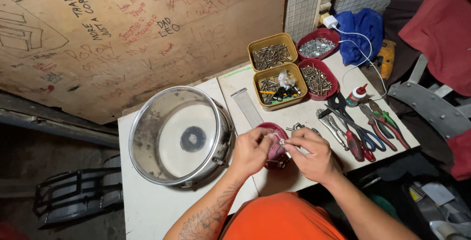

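My left hand (251,150) and my right hand (310,152) meet over a small dark red dish (274,159) near the front of the white table (147,205). Between the fingertips of both hands sits a small metal fastener (282,143). A snare drum shell (179,134) with a clear head lies flat on the table, just left of my left hand.
Two yellow trays (273,53) and two red trays (319,43) of screws and hardware stand at the back. Pliers, scissors and screwdrivers (363,129) lie to the right beside a small glue bottle (356,95). A strip of snare wires (247,106) lies behind the dish. A scribbled board wall rises behind.
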